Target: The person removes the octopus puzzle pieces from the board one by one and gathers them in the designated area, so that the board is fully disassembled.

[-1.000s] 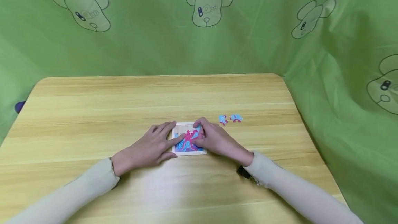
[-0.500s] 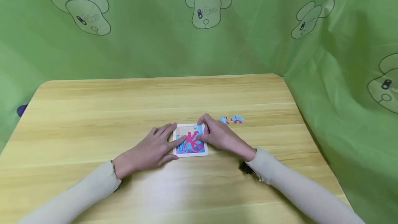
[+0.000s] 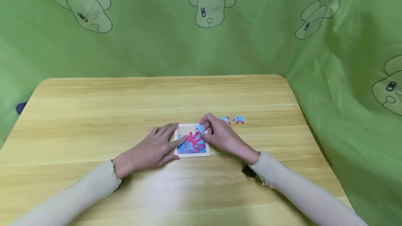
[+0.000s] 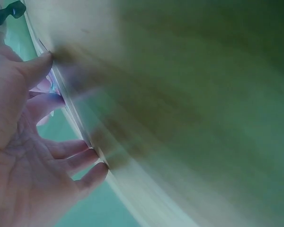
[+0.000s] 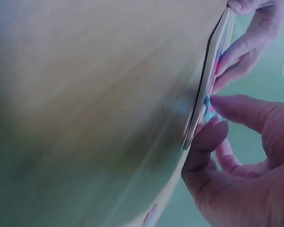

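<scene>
A small jigsaw puzzle in a white-edged tray [image 3: 192,155] lies on the table, its assembled lower part showing a pink octopus [image 3: 192,143]. My left hand [image 3: 154,149] rests at the tray's left side, index finger stretched onto the octopus, the thumb at the near left corner. At the upper right corner of the tray, my right hand [image 3: 224,138] holds a blue puzzle piece [image 3: 199,128] between thumb and fingers. In the right wrist view, thumb and curled index finger meet around that blue piece [image 5: 209,112] at the tray's edge. Bare tray bottom [image 3: 186,130] shows at the upper left.
Two loose blue-and-pink puzzle pieces lie beyond my right hand: one [image 3: 225,119] partly hidden by it, the other [image 3: 239,119] a little further right. The wooden table [image 3: 125,107] is enclosed by green cloth [image 3: 150,37] at the back and sides.
My right hand has shifted slightly right and away from me, and the blue piece now sits in the tray's upper right corner. My left hand has stayed in place.
</scene>
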